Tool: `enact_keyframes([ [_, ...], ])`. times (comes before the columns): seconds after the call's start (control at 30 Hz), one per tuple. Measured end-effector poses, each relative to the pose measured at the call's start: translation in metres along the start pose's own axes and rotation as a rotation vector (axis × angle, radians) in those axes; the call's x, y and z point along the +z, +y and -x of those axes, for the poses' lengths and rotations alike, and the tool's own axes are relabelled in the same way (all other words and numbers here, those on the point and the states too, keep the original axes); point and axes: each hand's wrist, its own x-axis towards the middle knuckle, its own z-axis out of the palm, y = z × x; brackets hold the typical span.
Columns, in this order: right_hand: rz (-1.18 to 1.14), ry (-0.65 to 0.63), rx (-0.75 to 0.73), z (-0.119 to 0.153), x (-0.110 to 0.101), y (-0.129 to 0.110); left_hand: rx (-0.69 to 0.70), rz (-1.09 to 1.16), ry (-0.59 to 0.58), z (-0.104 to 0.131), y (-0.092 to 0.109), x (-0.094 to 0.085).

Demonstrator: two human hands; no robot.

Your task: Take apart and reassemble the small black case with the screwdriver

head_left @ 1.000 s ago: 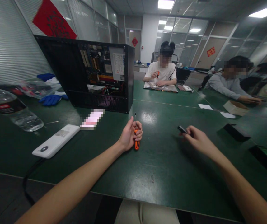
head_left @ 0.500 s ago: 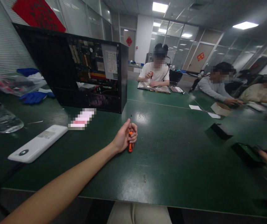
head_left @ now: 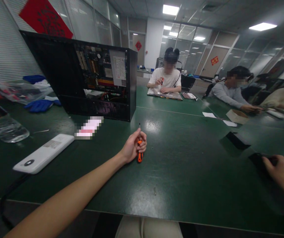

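Observation:
My left hand (head_left: 134, 145) rests on the green table (head_left: 181, 178) with its fingers wrapped round an orange and black screwdriver (head_left: 139, 156), whose shaft points away from me. At the right edge, my right hand (head_left: 282, 172) is over a black box (head_left: 258, 162); its fingertips are at the box and something small and dark, hard to make out. Beyond the left hand stands a black computer case (head_left: 132, 82) with its side open and its inner parts showing. Another small black box (head_left: 237, 140) lies just past the right hand.
A white device (head_left: 45, 153) with a cable, a water bottle (head_left: 5, 124), blue gloves (head_left: 39, 105) and a plastic bag (head_left: 15, 91) are at left. A person (head_left: 165, 79) works across the table; others sit at right near a cardboard box (head_left: 237, 116).
My right hand has come further into view, leftward over the black box, and now covers more of it. The left hand still holds the screwdriver. The view has shifted slightly.

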Motion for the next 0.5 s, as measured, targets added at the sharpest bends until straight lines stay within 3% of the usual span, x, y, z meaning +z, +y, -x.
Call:
enact_keyframes([
  [0.17, -0.05, -0.023, 0.035, 0.002, -0.002, -0.006, 0.008, -0.008, 0.002, 0.0, 0.0, 0.0],
  [0.33, -0.005, -0.123, 0.1, -0.002, -0.003, -0.009, 0.004, -0.006, -0.005, -0.001, 0.0, -0.001],
  [0.5, 0.02, -0.081, 0.037, 0.0, 0.014, 0.001, -0.002, -0.004, -0.004, 0.0, -0.001, 0.0],
])
